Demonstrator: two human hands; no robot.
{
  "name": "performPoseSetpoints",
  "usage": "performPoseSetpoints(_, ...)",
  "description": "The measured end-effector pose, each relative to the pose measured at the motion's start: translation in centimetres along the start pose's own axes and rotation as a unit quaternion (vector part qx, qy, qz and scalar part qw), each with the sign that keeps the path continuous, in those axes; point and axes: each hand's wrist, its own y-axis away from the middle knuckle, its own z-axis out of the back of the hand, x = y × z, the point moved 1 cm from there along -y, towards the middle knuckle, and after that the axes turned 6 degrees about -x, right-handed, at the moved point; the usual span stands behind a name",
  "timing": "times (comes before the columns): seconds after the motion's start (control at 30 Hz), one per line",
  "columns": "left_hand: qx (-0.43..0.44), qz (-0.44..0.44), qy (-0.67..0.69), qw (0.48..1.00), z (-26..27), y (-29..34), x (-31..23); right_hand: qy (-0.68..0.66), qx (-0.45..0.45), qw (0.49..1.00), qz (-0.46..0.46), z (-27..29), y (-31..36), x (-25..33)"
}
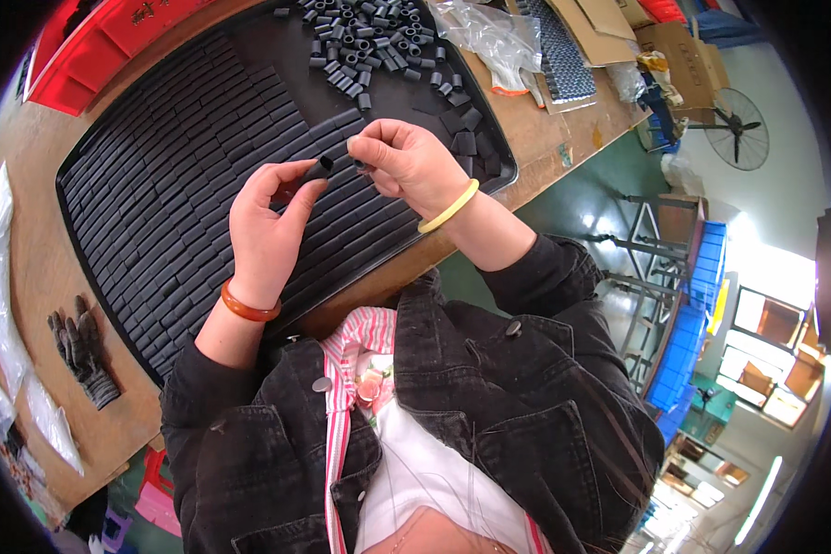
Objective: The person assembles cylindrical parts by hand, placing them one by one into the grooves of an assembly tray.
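My left hand [270,220] pinches a short black tube [320,169] between thumb and fingertips, its open end facing my right hand. My right hand [414,164] is closed just beside it, thumb against curled fingers, on a small dark ring-like piece that mostly hides under the fingers. Both hands hover over a large black tray [277,60]. Tight rows of black tubes [180,157] cover its left and near parts. Loose short black cylinders [374,42] are heaped at its far side, and flat-looking black pieces [467,143] lie scattered at the right end.
A red bin [111,46] stands behind the tray on the left. A dark work glove [83,355] and a long clear plastic bag [9,286] lie on the wooden table [134,420]. Plastic wrapping [494,37] and cardboard [600,32] sit at the far right.
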Motion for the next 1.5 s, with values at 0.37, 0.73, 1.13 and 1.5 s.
performPoseSetpoints(0.37,0.003,-0.023,-0.032,0.999,0.0,0.3,0.0,0.354,-0.115,0.849,0.374,-3.3,0.0,-0.7)
performPoseSetpoints(0.73,-0.005,-0.037,-0.037,0.999,0.0,0.1,-0.4,0.304,-0.089,0.886,0.339,-2.4,0.5,-1.0)
performPoseSetpoints(1.13,-0.013,-0.1,-0.086,0.991,0.3,0.2,-1.3,0.255,-0.078,0.897,0.352,-2.4,0.4,-1.5)
performPoseSetpoints(1.5,-0.016,-0.171,-0.131,0.976,0.3,0.1,-1.3,0.311,-0.051,0.896,0.313,-1.9,0.3,-1.1)
